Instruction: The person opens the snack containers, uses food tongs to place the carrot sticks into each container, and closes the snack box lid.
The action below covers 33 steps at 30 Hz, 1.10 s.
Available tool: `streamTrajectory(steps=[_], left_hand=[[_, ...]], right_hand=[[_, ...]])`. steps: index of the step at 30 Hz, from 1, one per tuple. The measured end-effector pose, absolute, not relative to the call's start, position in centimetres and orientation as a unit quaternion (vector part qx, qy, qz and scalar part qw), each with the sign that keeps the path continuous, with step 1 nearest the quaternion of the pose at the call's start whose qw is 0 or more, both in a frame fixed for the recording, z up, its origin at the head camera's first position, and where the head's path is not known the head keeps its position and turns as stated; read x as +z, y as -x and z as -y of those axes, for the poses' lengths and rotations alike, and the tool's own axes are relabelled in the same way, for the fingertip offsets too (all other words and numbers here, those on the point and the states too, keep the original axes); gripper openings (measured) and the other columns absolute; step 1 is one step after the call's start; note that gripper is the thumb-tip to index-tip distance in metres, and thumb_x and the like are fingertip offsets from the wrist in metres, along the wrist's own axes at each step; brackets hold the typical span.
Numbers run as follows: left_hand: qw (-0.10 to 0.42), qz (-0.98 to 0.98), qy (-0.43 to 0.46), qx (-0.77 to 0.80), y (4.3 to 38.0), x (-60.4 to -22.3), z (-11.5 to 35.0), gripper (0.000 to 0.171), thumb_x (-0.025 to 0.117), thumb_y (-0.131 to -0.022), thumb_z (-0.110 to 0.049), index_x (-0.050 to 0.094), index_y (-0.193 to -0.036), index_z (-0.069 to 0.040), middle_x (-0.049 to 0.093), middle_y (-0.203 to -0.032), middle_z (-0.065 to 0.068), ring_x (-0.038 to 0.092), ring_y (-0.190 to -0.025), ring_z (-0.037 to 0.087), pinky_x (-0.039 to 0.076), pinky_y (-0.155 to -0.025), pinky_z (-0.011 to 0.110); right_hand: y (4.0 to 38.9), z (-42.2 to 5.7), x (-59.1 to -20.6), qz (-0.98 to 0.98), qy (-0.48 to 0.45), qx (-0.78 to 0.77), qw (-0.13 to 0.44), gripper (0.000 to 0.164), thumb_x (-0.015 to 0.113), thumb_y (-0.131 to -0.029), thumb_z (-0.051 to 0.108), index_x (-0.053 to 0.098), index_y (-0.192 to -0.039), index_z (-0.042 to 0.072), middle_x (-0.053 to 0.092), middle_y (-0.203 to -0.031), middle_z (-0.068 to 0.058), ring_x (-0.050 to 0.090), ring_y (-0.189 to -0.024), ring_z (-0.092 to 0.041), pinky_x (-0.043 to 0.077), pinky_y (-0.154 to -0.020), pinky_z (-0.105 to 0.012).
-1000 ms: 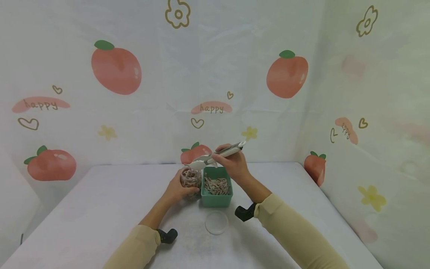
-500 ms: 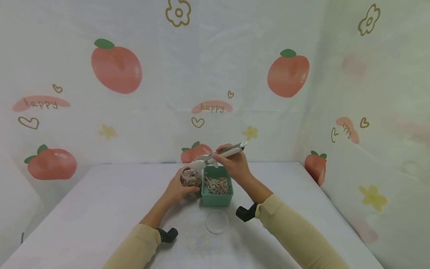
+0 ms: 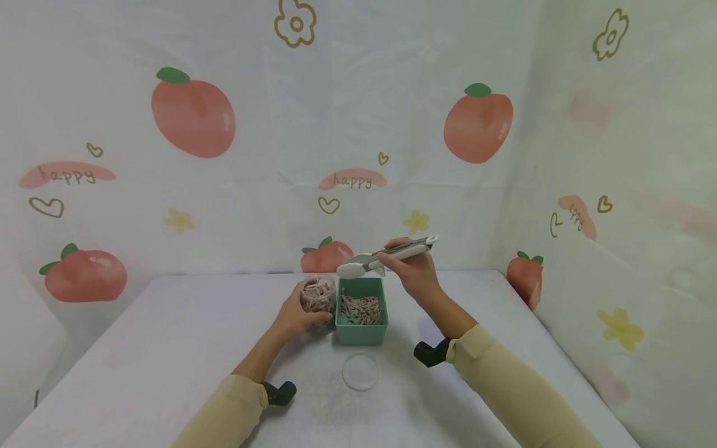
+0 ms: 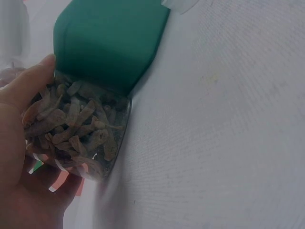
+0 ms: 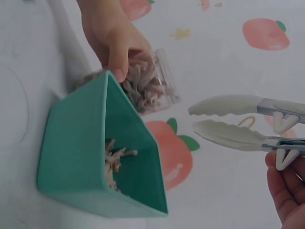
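Note:
My left hand (image 3: 295, 315) grips a clear jar (image 3: 318, 297) that is filled with brownish-grey dried pieces (image 4: 71, 125); the jar stands upright against the left side of a green box (image 3: 361, 335). More of the same pieces (image 3: 363, 310) lie inside that box. Over the box's far edge, my right hand (image 3: 412, 272) holds white-and-grey tongs (image 5: 238, 121). The tongs' tips are slightly apart, with nothing between them in the right wrist view, and point left toward the jar's mouth. Most of the right hand is outside the right wrist view.
A round clear lid (image 3: 361, 372) lies on the white-covered table (image 3: 185, 367) in front of the green box. Behind the table hangs a white backdrop (image 3: 269, 124) printed with fruit, and it continues along the right side.
The right hand has drawn the tongs back to the right, from over the jar's mouth to above the green box. My left hand and the jar stay in place.

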<state>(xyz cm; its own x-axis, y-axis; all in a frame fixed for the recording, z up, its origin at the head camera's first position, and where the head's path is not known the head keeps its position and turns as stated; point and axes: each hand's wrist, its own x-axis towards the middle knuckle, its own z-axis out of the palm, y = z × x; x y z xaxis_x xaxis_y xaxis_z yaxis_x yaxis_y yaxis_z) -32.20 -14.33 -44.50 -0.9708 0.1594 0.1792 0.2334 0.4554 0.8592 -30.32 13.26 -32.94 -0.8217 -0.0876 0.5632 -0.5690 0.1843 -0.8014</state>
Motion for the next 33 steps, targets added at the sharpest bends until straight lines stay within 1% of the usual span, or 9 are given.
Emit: streamTrajectory(steps=[5, 9, 13, 17, 20, 25, 28, 33], left_hand=[[0.039, 0.852, 0.114, -0.509, 32.3, -44.6, 14.4, 0.096, 0.087, -0.071, -0.036, 0.032, -0.147, -0.018, 0.047, -0.138, 0.016, 0.046, -0.124, 0.032, 0.038, -0.099, 0.053], [0.04, 0.853, 0.114, -0.508, 32.3, -44.7, 14.4, 0.096, 0.087, -0.071, -0.036, 0.032, -0.148, -0.017, 0.047, -0.137, 0.017, 0.046, -0.123, 0.033, 0.038, -0.099, 0.053], [0.04, 0.853, 0.115, -0.508, 32.3, -44.6, 14.5, 0.098, 0.087, -0.071, -0.038, 0.031, -0.148, -0.017, 0.047, -0.137, 0.017, 0.046, -0.123, 0.033, 0.038, -0.099, 0.053], [0.039, 0.851, 0.116, -0.51, 32.3, -44.6, 14.5, 0.098, 0.088, -0.07, -0.037, 0.032, -0.148, -0.016, 0.047, -0.136, 0.017, 0.046, -0.123, 0.033, 0.037, -0.099, 0.053], [0.041, 0.851, 0.118, -0.511, 32.3, -44.6, 14.5, 0.097, 0.088, -0.07, -0.035, 0.033, -0.147, -0.016, 0.048, -0.136, 0.017, 0.046, -0.123, 0.032, 0.037, -0.1, 0.052], [0.04, 0.85, 0.115, -0.512, 32.1, -44.6, 14.4, 0.096, 0.088, -0.07, -0.034, 0.034, -0.147, -0.017, 0.048, -0.135, 0.017, 0.046, -0.122, 0.032, 0.038, -0.099, 0.052], [0.041, 0.85, 0.115, -0.513, 32.1, -44.6, 14.4, 0.096, 0.088, -0.07, -0.035, 0.033, -0.147, -0.017, 0.048, -0.135, 0.017, 0.047, -0.122, 0.032, 0.038, -0.099, 0.052], [0.044, 0.851, 0.117, -0.509, 32.2, -44.6, 14.4, 0.097, 0.088, -0.07, -0.036, 0.033, -0.147, -0.016, 0.048, -0.135, 0.017, 0.047, -0.123, 0.033, 0.038, -0.099, 0.052]], right_hand=[[30.2, -14.5, -33.0, 0.747, -0.223, 0.598, 0.186, 0.026, 0.075, -0.087, 0.012, 0.064, -0.105, -0.003, 0.068, -0.095, -0.015, 0.064, -0.081, -0.017, 0.052, -0.071, -0.026], [30.3, -15.4, -33.1, 0.753, -0.229, 0.593, 0.166, 0.03, 0.074, -0.086, 0.01, 0.062, -0.107, -0.007, 0.067, -0.098, -0.019, 0.063, -0.081, -0.018, 0.051, -0.071, -0.025], [30.4, -16.1, -33.1, 0.757, -0.239, 0.594, 0.128, 0.032, 0.074, -0.085, 0.005, 0.06, -0.11, -0.008, 0.064, -0.103, -0.023, 0.063, -0.084, -0.019, 0.052, -0.071, -0.025], [30.6, -16.6, -33.3, 0.776, -0.239, 0.579, 0.082, 0.04, 0.077, -0.082, 0.006, 0.057, -0.114, -0.007, 0.063, -0.105, -0.024, 0.062, -0.087, -0.021, 0.052, -0.073, -0.028], [30.8, -16.8, -33.5, 0.798, -0.232, 0.554, 0.057, 0.043, 0.079, -0.081, 0.012, 0.058, -0.116, -0.002, 0.064, -0.104, -0.021, 0.062, -0.087, -0.023, 0.051, -0.074, -0.031], [31.1, -16.8, -33.9, 0.823, -0.229, 0.52, 0.023, 0.045, 0.078, -0.082, 0.017, 0.056, -0.119, 0.003, 0.063, -0.109, -0.022, 0.06, -0.089, -0.023, 0.05, -0.077, -0.035], [30.8, -16.6, -33.8, 0.83, -0.224, 0.51, 0.009, 0.045, 0.076, -0.083, 0.015, 0.055, -0.121, 0.002, 0.062, -0.109, -0.022, 0.059, -0.089, -0.022, 0.049, -0.077, -0.036], [30.7, -16.3, -34.0, 0.834, -0.22, 0.505, -0.018, 0.048, 0.076, -0.084, 0.017, 0.053, -0.123, 0.0, 0.06, -0.114, -0.022, 0.059, -0.095, -0.024, 0.049, -0.083, -0.04]])
